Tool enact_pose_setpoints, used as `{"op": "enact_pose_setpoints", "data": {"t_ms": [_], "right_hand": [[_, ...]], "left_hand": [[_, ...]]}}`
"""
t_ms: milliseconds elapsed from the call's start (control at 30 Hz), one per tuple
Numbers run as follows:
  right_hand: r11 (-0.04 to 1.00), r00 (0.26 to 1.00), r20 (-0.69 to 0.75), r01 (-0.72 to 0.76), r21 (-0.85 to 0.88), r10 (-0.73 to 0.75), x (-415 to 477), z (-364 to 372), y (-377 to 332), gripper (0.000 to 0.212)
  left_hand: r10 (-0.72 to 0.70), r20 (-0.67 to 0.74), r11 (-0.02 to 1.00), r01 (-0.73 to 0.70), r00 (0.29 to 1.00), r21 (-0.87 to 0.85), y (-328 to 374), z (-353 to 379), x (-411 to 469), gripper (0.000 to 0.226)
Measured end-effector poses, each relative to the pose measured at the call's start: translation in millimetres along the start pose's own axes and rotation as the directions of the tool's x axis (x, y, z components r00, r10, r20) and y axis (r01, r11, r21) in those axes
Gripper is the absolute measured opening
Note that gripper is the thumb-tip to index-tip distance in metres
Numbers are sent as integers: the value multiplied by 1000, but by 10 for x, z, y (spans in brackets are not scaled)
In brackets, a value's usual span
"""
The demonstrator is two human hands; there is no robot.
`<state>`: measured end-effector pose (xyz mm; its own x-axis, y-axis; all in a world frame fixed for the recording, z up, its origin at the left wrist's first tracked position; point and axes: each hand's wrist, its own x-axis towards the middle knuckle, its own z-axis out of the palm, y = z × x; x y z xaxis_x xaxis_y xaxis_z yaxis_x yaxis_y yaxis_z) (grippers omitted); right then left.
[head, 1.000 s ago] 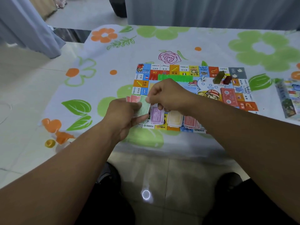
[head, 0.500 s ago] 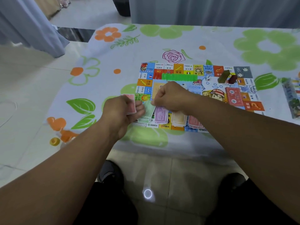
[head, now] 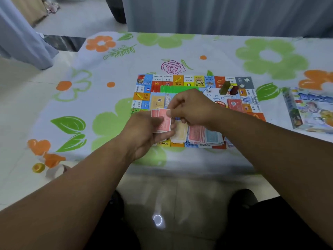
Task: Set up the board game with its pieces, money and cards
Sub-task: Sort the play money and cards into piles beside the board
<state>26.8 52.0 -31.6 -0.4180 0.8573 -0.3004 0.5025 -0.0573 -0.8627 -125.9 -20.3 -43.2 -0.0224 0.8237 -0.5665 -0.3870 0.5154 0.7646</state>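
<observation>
Fingers (head: 169,114) of our right hand (head: 193,107), head view, pinch top edge of one red note (head: 166,123) | left hand (head: 144,134) grips the fan of notes (head: 155,113), long axis away from us | red pile (head: 196,134) lies right of the fingers, right hand nearer, we judge

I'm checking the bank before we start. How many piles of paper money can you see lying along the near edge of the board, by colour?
Cream pile: 1
Red pile: 1
Blue pile: 1
Total: 3 in view; the left hand, holding red notes, may cover more.
</observation>
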Motion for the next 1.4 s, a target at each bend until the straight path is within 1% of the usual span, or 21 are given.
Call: {"op": "enact_pose_setpoints", "data": {"t_ms": [167, 300, 400, 533, 633, 733, 833, 900, 1033, 1133, 1200, 1267, 1333, 1400], "right_hand": [[998, 998, -30, -53, -22, 53, -136, -273, 170, 8], [993, 992, -71, -109, -45, 106, -184, -472, 310, 6], [983, 985, -42, -172, -58, 170, -208, -610, 414, 5], [966, 976, -12, -217, -144, 217, -236, -654, 513, 4], [960, 979, 5, -197, -199, 202, -244, -627, 528, 5], [965, 984, 0, -174, -194, 178, -230, -596, 496, 14], [971, 989, -7, -149, -189, 151, -225, -590, 461, 10], [979, 992, -7, -122, -164, 122, -232, -573, 445, 10], [995, 998, 10, -58, -78, 59, -244, -495, 402, 22], [998, 999, 15, -32, -57, 33, -236, -445, 381, 17], [998, 999, 10, -34, -55, 34, -221, -439, 382, 10], [997, 998, -20, -54, -60, 53, -209, -465, 386, 7], [993, 995, -49, -94, -66, 91, -206, -511, 396, 8], [987, 990, -42, -138, -86, 135, -207, -538, 417, 9]], "left_hand": [[-39, 38, 999, 39, 999, -10, -63, 195, 38, 20], [-47, -15, 998, 47, 999, 35, -103, 285, 87, 18], [-39, -65, 998, 43, 997, 56, -122, 301, 119, 17], [-75, -58, 996, 78, 995, 40, -129, 346, 107, 17], [-105, -40, 994, 106, 994, 24, -139, 381, 95, 19], [-111, -21, 993, 111, 994, 33, -143, 388, 89, 21], [-111, 0, 992, 111, 994, 53, -147, 380, 90, 21], [-101, -4, 993, 101, 995, 65, -149, 372, 100, 20], [-87, 8, 989, 85, 996, 122, -160, 381, 106, 19], [-88, 26, 986, 84, 996, 146, -166, 391, 100, 18], [-85, 42, 986, 78, 995, 148, -167, 385, 98, 18], [-78, 45, 987, 71, 996, 143, -161, 365, 96, 19], [-59, 19, 990, 56, 998, 132, -150, 330, 100, 19], [-37, -21, 990, 40, 999, 133, -140, 287, 105, 17]]}}
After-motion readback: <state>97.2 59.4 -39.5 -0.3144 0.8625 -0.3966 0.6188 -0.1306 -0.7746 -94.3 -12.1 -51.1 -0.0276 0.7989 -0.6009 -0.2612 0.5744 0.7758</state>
